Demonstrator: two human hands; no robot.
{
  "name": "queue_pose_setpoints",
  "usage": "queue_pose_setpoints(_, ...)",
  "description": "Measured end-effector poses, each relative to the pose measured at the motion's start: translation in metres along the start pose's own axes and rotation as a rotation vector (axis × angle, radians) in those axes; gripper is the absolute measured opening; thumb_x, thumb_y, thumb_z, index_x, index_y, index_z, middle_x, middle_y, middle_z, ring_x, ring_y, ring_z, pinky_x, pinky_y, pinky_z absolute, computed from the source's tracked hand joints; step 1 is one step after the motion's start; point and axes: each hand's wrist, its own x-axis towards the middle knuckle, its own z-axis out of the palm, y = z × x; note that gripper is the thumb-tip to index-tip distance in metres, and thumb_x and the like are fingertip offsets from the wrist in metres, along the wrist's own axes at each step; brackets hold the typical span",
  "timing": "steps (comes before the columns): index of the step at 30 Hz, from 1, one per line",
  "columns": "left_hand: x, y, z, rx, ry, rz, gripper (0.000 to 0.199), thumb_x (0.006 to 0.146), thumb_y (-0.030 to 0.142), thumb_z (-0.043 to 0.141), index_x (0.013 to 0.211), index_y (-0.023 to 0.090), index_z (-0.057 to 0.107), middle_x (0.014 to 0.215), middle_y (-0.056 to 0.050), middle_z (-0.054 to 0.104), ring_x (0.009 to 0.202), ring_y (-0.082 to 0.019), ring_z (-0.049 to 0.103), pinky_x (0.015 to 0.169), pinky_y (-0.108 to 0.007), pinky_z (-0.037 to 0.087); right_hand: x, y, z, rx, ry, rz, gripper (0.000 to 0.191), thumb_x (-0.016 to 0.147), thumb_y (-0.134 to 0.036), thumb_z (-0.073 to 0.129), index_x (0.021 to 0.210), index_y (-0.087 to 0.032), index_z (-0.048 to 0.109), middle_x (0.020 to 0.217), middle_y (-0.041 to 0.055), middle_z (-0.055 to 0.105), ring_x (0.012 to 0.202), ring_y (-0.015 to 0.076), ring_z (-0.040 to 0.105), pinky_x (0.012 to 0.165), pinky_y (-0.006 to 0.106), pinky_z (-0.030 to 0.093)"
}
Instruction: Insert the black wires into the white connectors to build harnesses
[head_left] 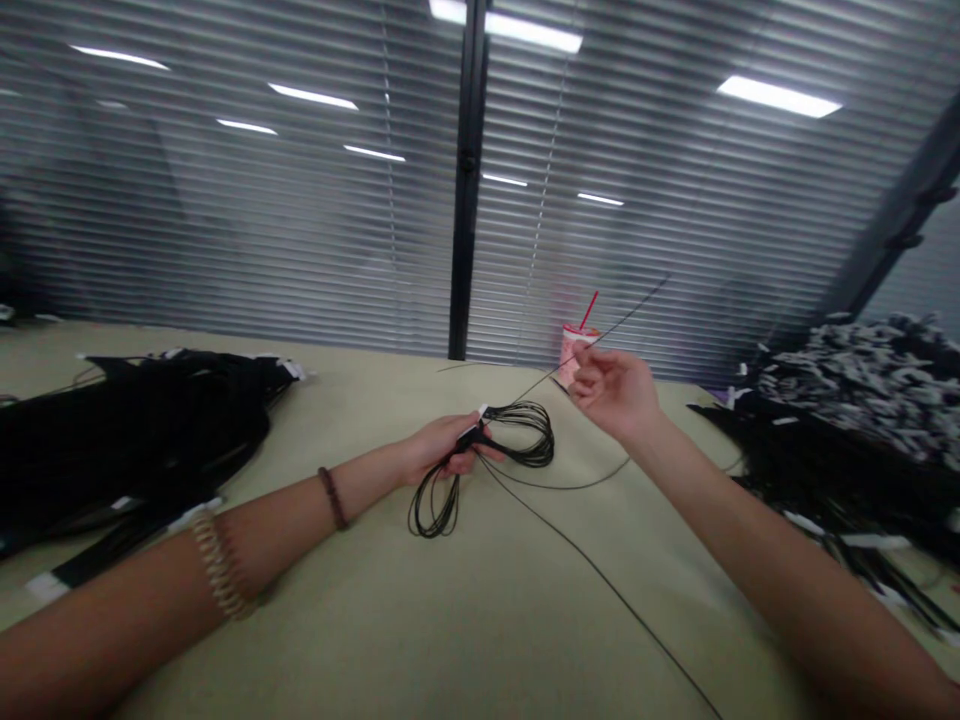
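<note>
My left hand [450, 446] is wrapped round the middle of a coiled bundle of thin black cord [534, 434], just above the table. Loops of the bundle stick out to the right and hang below the fingers, and a small white tag [482, 411] shows at the grip. To the right and a little higher, my right hand [609, 388] pinches a thin black strand that runs up from the bundle and past the fingers to the upper right. Other loose strands trail from the bundle over the table.
The pale table [465, 620] carries a heap of black cords [142, 430] at the left. At the right lie more black cords [840, 470] with many white ends. A pink and white cup [568, 352] with a red straw stands behind my right hand, before the window blinds.
</note>
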Motion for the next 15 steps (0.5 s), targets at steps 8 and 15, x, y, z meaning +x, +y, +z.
queue_pose_setpoints(8, -0.003, 0.003, 0.003, 0.050, 0.026, 0.000, 0.032, 0.078, 0.043, 0.043, 0.079, 0.012, 0.051, 0.055, -0.007, 0.061, 0.029, -0.001, 0.029, 0.031, -0.014, 0.017, 0.019, -0.031, -0.022, -0.220, 0.332, -0.319, 0.002, 0.067, -0.013, 0.058, 0.070, -0.013, 0.058, 0.050, -0.0067, 0.048, 0.035, -0.0008, 0.033, 0.030, 0.011, 0.021)
queue_pose_setpoints(15, -0.005, 0.006, 0.005, 0.242, 0.051, -0.073, 0.037, 0.078, 0.045, 0.039, 0.068, 0.013, 0.053, 0.042, -0.006, 0.057, 0.022, -0.003, 0.025, 0.027, -0.016, 0.016, 0.028, -0.003, -0.034, -0.509, 0.359, -0.571, 0.014, 0.059, -0.021, 0.066, 0.066, -0.013, 0.058, 0.050, -0.0046, 0.049, 0.042, 0.0033, 0.041, 0.040, 0.016, 0.034)
